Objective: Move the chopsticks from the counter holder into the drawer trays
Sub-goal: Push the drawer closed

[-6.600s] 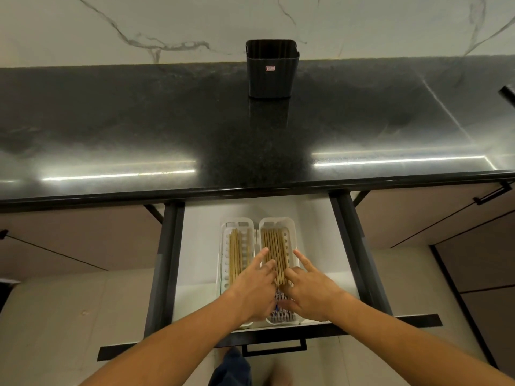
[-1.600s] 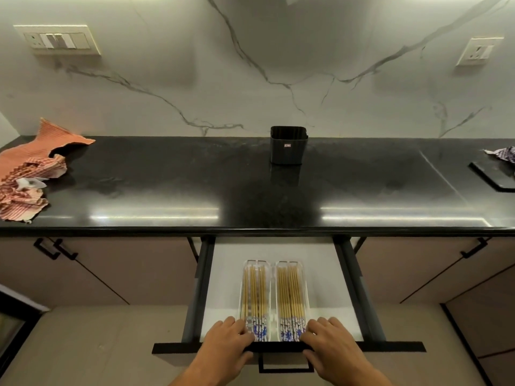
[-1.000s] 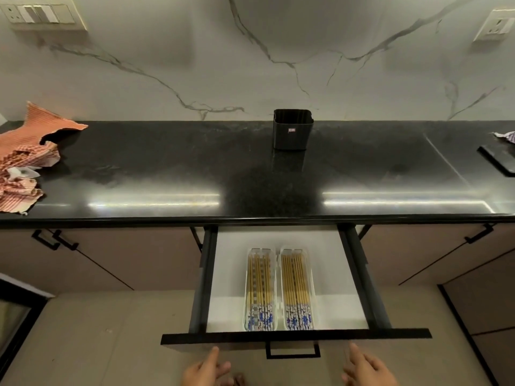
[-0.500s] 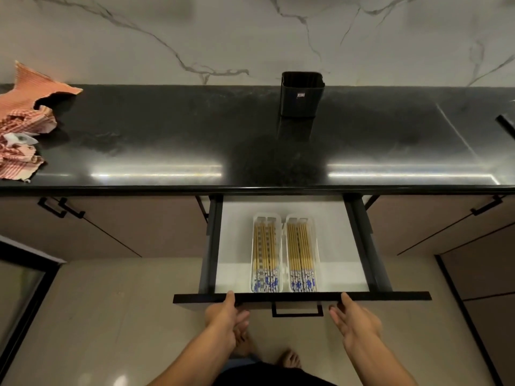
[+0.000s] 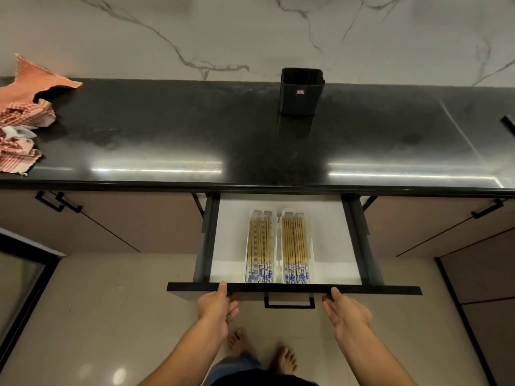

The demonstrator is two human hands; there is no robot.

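The open drawer holds two white trays side by side. The left tray and the right tray each carry several wooden chopsticks with blue-and-white ends. The black holder stands on the counter by the wall, and no chopsticks show in it. My left hand has its thumb over the top edge of the drawer front, with its fingers curled against the face. My right hand touches the front's edge with its thumb, fingers relaxed.
The black counter runs the full width, with a red-checked cloth at its left end. The drawer handle sits between my hands. Cabinet doors flank the drawer. My bare feet stand on the tiled floor.
Both hands left the drawer front, dropped low, then came back up to its edge. The drawer looks slightly less extended than a second ago. Trays and chopsticks lie as before.
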